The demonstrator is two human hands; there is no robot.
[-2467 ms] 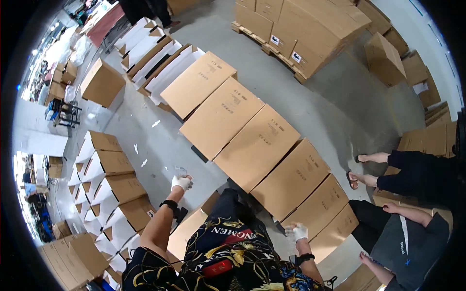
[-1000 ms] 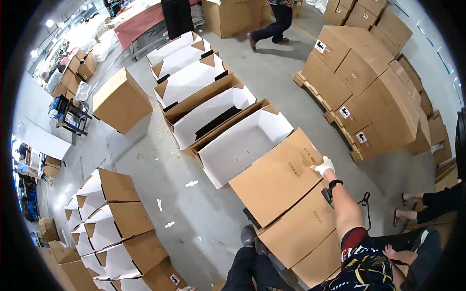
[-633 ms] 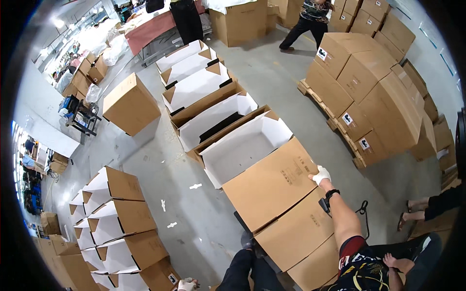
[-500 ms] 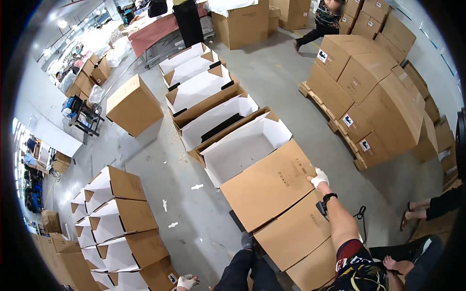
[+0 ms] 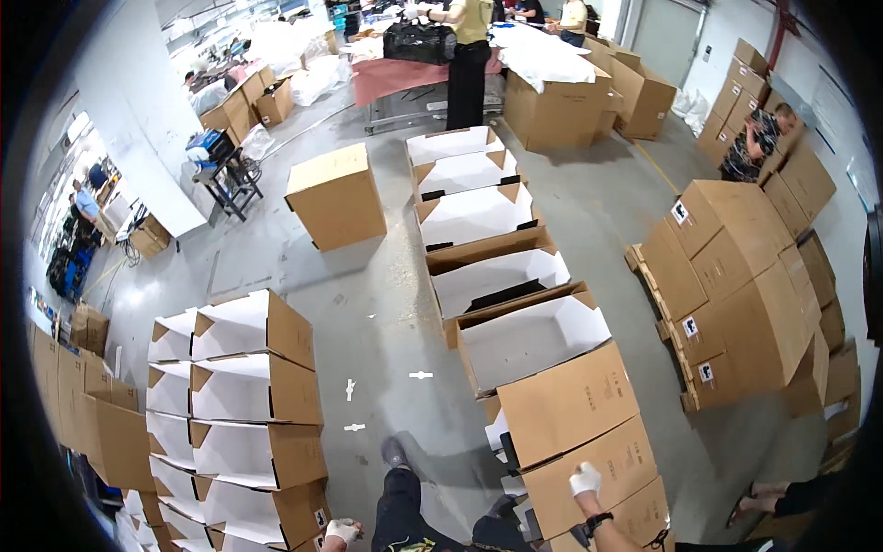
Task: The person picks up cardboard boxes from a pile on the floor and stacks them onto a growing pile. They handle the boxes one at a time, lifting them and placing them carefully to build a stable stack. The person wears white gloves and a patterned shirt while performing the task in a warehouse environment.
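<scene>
My right hand (image 5: 585, 478), in a white glove, is closed with nothing visible in it, over a flat brown panel (image 5: 625, 451) in the row of cartons on my right. Beyond that panel lies another brown panel (image 5: 568, 405). It adjoins an open carton (image 5: 533, 342) with a white lining. My left hand (image 5: 344, 530), also white-gloved with bare fingertips, hangs low with loosely bent fingers and holds nothing. It is nearest to the stacked cartons (image 5: 299, 405) on the left, whose white insides show.
More white-lined cartons (image 5: 483, 216) continue the row ahead, some with black strips. A closed carton (image 5: 337, 198) stands on the floor. Boxes are stacked on a wooden pallet (image 5: 664, 322) at right. A person (image 5: 754, 147) stands behind them; another person's feet (image 5: 750, 501) show lower right.
My view has swung leftward, so the carton row appears farther right. My right hand has left the far panel's edge and come back over the nearer panel. My left hand stays low.
</scene>
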